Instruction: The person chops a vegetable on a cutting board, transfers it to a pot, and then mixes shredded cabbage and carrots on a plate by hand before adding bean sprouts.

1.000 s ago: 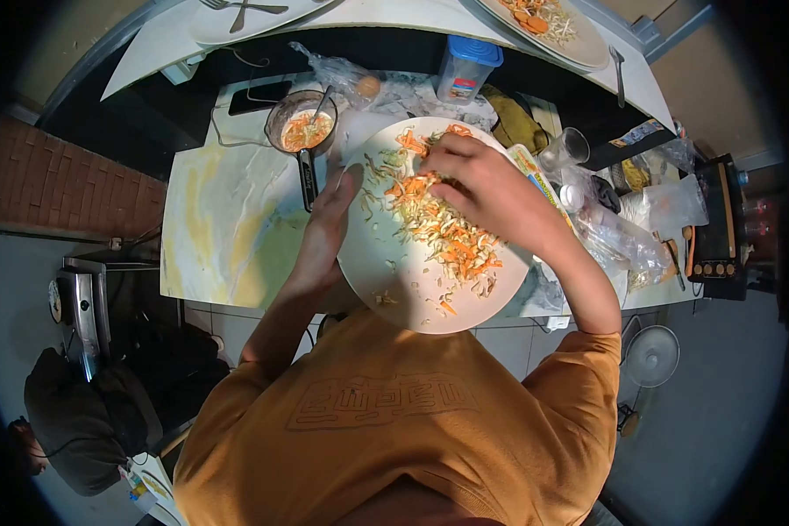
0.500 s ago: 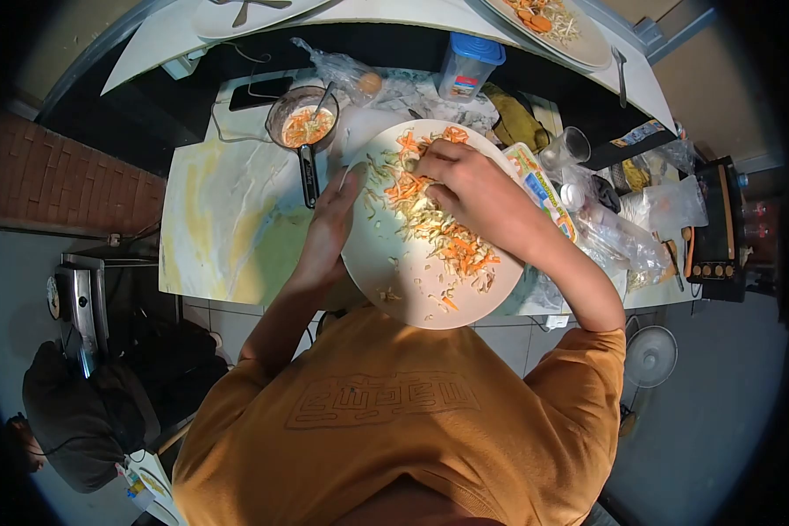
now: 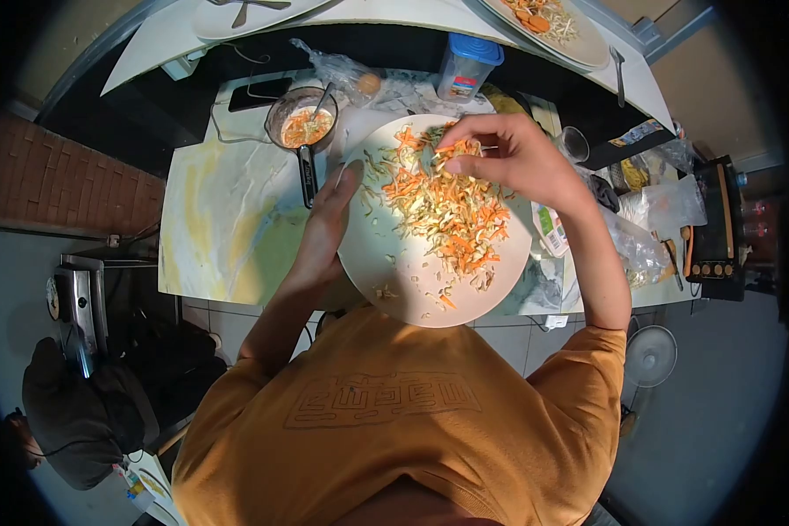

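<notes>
A large pale plate is tilted above the counter, close to my body. Shredded vegetables, orange and pale green, cover its middle and upper right. My left hand grips the plate's left rim, its fingers partly hidden at the edge. Over the upper right of the plate is my right hand, thumb and fingers bent toward each other on some orange and pale shreds. Left of the plate, a small dark pan holds a white mixture with orange shreds and a spoon.
A blue-lidded container and a plastic bag stand behind the plate. A metal cup, a packet and clear bags lie at the right. A raised shelf carries a plate and a fork.
My right hand has moved right and slightly up from the middle of the vegetables, showing more of them. The plate has shifted slightly; my left hand remains at its rim.
</notes>
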Motion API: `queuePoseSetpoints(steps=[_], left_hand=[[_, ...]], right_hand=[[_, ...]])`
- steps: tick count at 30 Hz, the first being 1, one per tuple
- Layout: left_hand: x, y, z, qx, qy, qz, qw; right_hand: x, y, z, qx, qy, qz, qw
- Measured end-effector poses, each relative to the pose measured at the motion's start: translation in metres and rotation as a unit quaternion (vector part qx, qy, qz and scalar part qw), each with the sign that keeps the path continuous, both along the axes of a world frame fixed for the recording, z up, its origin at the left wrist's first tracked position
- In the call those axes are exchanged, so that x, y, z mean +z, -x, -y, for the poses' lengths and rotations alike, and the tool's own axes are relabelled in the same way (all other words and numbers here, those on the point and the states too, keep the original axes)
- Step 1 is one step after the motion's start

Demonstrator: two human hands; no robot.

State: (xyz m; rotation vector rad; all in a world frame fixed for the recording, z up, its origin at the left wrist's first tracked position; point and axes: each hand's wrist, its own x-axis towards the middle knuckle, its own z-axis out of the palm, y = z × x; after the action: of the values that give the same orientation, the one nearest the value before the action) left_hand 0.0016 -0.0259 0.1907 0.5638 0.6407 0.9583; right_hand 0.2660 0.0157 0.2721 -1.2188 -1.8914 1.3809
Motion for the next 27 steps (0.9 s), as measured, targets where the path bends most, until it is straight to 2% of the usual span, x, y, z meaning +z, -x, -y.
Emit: queuePoseSetpoints(steps=[1, 4, 8, 12, 14, 17, 18, 20, 27], left_hand=[[-0.001, 0.0, 0.0, -0.001, -0.001, -0.004, 1.0], [-0.005, 0.0, 0.0, 0.0, 0.006, -0.004, 1.0], [-0.002, -0.002, -0.006, -0.001, -0.003, 0.001, 1.0], [-0.002, 0.001, -0.007, -0.021, -0.015, 0.016, 1.0], [-0.002, 0.001, -0.006, -0.027, -0.015, 0.024, 0.999], [0.0, 0.0, -0.004, -0.01, -0.007, 0.004, 1.0], [-0.001, 0.0, -0.005, -0.013, -0.012, 0.007, 1.0], [-0.002, 0.0, -0.005, -0.016, -0.018, 0.01, 1.0], [0.002, 0.001, -0.003, -0.019, -0.02, 0.012, 1.0]], right_hand=[[0.003, -0.002, -0.001, 0.005, 0.018, -0.035, 0.999], [0.022, -0.006, -0.004, -0.005, 0.057, -0.021, 0.998], [0.019, -0.003, -0.009, -0.015, 0.042, -0.075, 0.996], [0.015, 0.003, -0.005, 0.005, 0.033, -0.036, 0.999], [0.011, 0.004, -0.004, -0.004, -0.059, -0.012, 0.998], [0.018, 0.002, -0.001, -0.005, -0.07, -0.023, 0.997], [0.024, 0.001, 0.0, -0.006, -0.07, -0.024, 0.997], [0.034, -0.001, 0.002, -0.028, 0.002, -0.064, 0.998], [0.035, -0.003, 0.0, -0.041, -0.022, -0.035, 0.998]])
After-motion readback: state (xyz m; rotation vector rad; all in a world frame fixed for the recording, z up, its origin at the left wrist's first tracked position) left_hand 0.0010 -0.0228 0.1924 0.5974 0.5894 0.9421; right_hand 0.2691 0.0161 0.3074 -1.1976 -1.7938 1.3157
